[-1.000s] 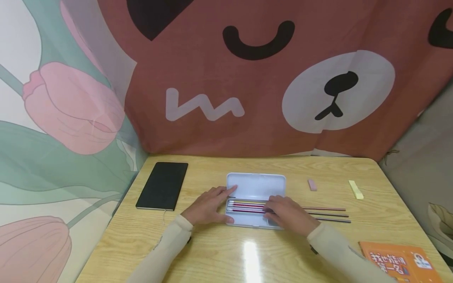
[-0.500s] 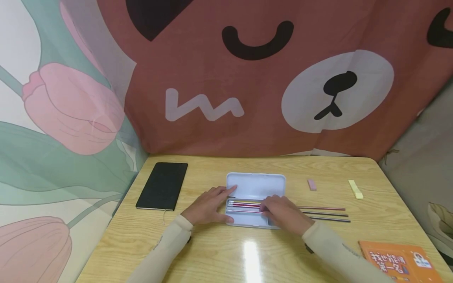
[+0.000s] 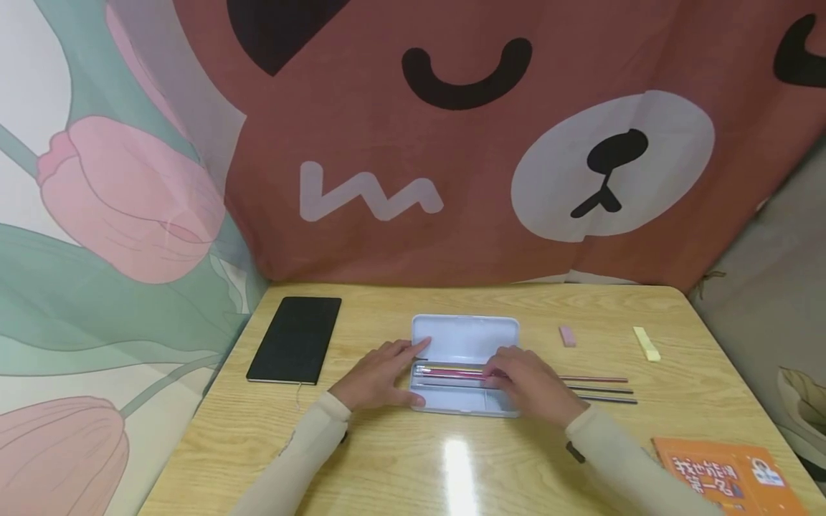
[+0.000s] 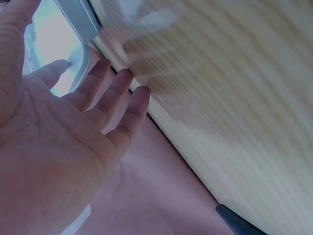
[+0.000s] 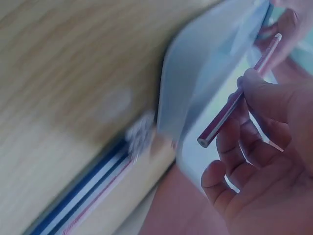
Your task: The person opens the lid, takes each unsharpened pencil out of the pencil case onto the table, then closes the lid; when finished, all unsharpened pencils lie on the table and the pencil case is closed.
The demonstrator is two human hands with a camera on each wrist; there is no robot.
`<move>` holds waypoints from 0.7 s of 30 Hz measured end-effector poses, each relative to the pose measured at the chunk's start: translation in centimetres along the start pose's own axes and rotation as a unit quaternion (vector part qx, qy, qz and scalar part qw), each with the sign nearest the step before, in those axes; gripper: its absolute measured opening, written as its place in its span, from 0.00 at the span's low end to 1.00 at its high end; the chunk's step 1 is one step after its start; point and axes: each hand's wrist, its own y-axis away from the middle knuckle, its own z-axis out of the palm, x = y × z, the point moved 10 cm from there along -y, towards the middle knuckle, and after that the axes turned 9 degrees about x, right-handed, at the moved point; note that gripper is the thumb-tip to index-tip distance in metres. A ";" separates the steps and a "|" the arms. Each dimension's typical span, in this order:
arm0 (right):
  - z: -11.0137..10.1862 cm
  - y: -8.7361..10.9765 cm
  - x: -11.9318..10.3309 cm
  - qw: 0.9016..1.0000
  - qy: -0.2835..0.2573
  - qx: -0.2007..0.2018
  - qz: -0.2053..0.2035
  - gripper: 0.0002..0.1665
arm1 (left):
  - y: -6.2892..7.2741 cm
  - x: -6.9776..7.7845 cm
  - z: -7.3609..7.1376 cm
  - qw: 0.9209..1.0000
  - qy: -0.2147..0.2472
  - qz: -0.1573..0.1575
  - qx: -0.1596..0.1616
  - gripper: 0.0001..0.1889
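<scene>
A white pencil case (image 3: 464,338) lies open with its lid folded back and a few pencils (image 3: 445,368) inside. My left hand (image 3: 377,376) rests at its left end, index finger reaching onto the lid and thumb at the front corner; in the left wrist view its fingers (image 4: 120,95) are extended. My right hand (image 3: 535,387) is over the case's right end. It pinches a dark red pencil (image 5: 222,115) with a white stripe between thumb and fingers, its blunt end towards the wrist camera.
Several more pencils (image 3: 603,391) lie side by side right of the case. Behind them are a pink eraser (image 3: 567,336) and a pale yellow block (image 3: 647,344). A black notebook (image 3: 297,340) lies at the left, an orange book (image 3: 729,473) at the front right.
My right hand moved left along the case, then back right and slightly up, with a red pencil now in its fingers. My left hand has stayed at the case's left end.
</scene>
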 end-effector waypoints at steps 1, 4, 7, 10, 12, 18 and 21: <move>-0.7 0.2 0.4 1.000 -0.002 0.005 0.006 0.07 | 0.0 0.0 0.0 1.000 -0.001 0.001 0.000 0.59; -2.9 0.8 1.8 1.000 0.004 0.021 0.010 0.11 | -0.1 0.0 0.0 1.000 -0.004 0.003 0.001 0.59; -5.2 1.6 3.6 0.999 0.022 0.031 0.019 0.14 | -0.2 0.1 0.0 1.000 -0.007 0.007 0.003 0.60; -7.3 2.4 5.7 0.998 0.041 0.031 0.033 0.14 | -0.2 0.1 0.0 1.000 -0.009 0.010 0.004 0.60; -8.3 3.0 7.3 0.997 0.054 0.020 0.048 0.13 | -0.1 -0.1 0.0 1.000 -0.008 0.007 0.005 0.60; -9.1 4.9 11.8 0.992 0.082 -0.027 0.096 0.08 | 0.3 -0.1 -0.1 1.000 -0.003 0.001 0.004 0.60; -8.7 5.7 13.2 0.989 0.087 -0.041 0.112 0.06 | 0.2 -0.1 0.0 1.000 -0.003 0.004 0.004 0.59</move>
